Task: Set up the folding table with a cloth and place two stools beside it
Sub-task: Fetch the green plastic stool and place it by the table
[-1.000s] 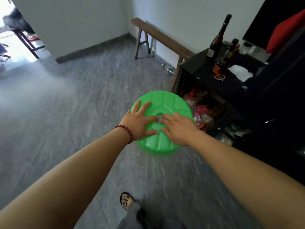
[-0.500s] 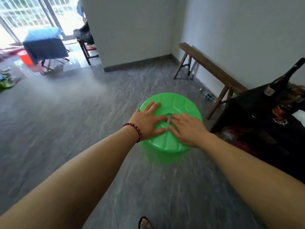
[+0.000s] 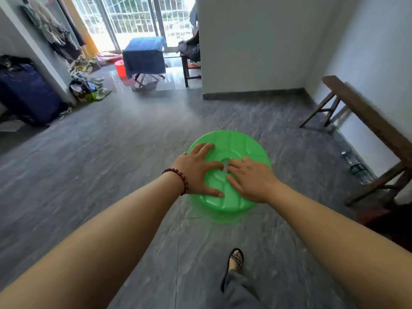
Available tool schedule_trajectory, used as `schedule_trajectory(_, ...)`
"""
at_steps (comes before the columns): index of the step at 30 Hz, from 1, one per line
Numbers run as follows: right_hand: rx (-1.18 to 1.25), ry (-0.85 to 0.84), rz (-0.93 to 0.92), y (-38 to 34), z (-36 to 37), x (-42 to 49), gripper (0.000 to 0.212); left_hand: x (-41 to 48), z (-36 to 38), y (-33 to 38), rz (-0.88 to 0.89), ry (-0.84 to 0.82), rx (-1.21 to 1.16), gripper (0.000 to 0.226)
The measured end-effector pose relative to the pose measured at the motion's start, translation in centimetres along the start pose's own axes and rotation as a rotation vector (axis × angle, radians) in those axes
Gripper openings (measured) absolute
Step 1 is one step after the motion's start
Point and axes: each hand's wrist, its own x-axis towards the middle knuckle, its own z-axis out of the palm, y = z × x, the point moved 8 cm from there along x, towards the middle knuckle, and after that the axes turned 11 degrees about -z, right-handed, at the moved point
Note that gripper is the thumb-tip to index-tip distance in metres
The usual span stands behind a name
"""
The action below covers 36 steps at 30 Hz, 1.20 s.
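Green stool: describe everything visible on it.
The stool is round, bright green and glossy like plastic, with a ribbed, segmented top and a centre hole. It is top-up over the grey floor; its lower part is blurred. The left hand lies spread on the top. The right hand lies beside it, fingertips at the hole; whether they hook in is unclear.
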Motion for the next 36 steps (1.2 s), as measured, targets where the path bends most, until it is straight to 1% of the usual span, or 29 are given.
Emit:
schedule_trajectory(4, -0.016, -0.001, -0.087, 3.3, 0.4, 5.6, 0.045, 4.6, 0.1, -3.7, -0.067, -0.006, -0.011, 0.087)
schedule_trajectory(9, -0.034, 0.016, -0.153, 9.9, -0.1, 12.4, 0.046, 12.5, -1.5, -7.2, -0.145, 0.012, -0.022, 0.087)
schedule_trajectory(12, -0.015, 0.031, -0.174, 13.7, -0.4, 15.5, 0.043, 16.8, -2.6, -8.3, -0.175, 0.014, -0.013, 0.089)
schedule_trajectory(16, -0.029, 0.034, -0.196, 17.7, -0.4, 17.8, 0.043, 21.0, -3.2, -8.8, -0.199, -0.005, -0.01, 0.086)
schedule_trajectory(21, -0.035, 0.043, -0.177, 22.8, -0.6, 19.6, 0.045, 26.2, -4.2, -8.5, -0.185, -0.018, -0.008, 0.083)
schedule_trajectory(29, -0.021, 0.047, -0.143, 29.9, -0.5, 22.0, 0.043, 34.1, -5.5, -8.1, -0.099, -0.003, -0.02, 0.076)
schedule_trajectory(33, -0.017, 0.051, -0.122, 33.2, -0.2, 24.6, 0.044, 38.6, -5.9, -9.3, -0.07, 0.024, 0.005, 0.074)
schedule_trajectory(36, -0.011, 0.041, -0.117, 35.7, 0.3, 27.5, 0.044, 42.3, -5.5, -11.0, -0.06, 0.008, 0.006, 0.076)
